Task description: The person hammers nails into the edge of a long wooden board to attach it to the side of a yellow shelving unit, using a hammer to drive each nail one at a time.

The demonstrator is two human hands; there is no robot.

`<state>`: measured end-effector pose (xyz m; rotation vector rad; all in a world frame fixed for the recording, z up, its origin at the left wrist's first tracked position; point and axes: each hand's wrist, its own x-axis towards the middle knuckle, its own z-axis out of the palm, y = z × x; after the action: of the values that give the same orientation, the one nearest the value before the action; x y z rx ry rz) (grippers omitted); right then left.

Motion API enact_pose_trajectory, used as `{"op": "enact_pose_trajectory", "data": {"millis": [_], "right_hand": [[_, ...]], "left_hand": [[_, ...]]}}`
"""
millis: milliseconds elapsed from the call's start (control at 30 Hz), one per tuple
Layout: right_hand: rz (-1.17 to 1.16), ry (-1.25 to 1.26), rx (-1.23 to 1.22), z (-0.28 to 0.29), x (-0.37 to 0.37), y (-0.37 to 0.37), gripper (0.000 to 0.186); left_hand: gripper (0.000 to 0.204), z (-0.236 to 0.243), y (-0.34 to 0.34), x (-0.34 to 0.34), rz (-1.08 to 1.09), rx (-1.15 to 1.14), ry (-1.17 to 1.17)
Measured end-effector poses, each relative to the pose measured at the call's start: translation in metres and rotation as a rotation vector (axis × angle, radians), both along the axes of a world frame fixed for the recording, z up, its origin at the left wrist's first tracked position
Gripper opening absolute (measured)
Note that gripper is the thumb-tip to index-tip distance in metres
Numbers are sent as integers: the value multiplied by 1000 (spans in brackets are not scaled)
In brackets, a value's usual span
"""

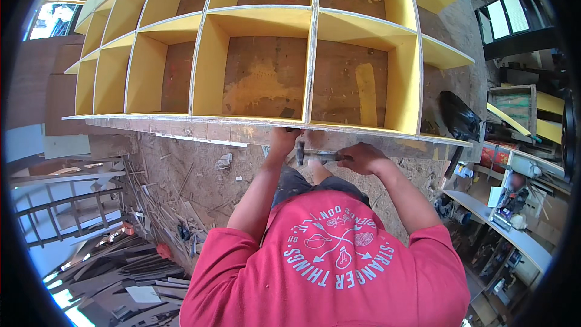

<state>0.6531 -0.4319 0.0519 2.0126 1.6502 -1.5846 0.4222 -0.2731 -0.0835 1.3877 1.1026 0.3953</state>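
Note:
A yellow-faced wooden grid of open compartments (313, 54) lies on a wooden surface before me, its long front board (242, 120) running along the edge nearest my body. My right hand (364, 158) is closed round the handle of a hammer (300, 154). The hammer's dark head points left, a little below the front board and close to my other hand. Up against the underside of that board, my left hand (284, 141) has its fingers drawn together. What they pinch, if anything, is too small and partly hidden.
Wood strips and offcuts (121, 266) are heaped at the left, beside a dark slatted frame (66, 212). Debris litters the ground (181, 172). A black plastic bag (460, 114) sits right of the grid. A cluttered shelf (514, 224) with tools stands farther right.

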Motion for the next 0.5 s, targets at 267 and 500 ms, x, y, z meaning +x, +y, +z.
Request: {"op": "enact_pose_trajectory", "data": {"millis": [267, 500], "right_hand": [[-54, 68, 76, -20, 9, -6, 40], [-42, -18, 72, -19, 9, -1, 43]], "left_hand": [[37, 3, 1, 2, -39, -12, 123], [32, -9, -3, 1, 38, 51, 46]]}}
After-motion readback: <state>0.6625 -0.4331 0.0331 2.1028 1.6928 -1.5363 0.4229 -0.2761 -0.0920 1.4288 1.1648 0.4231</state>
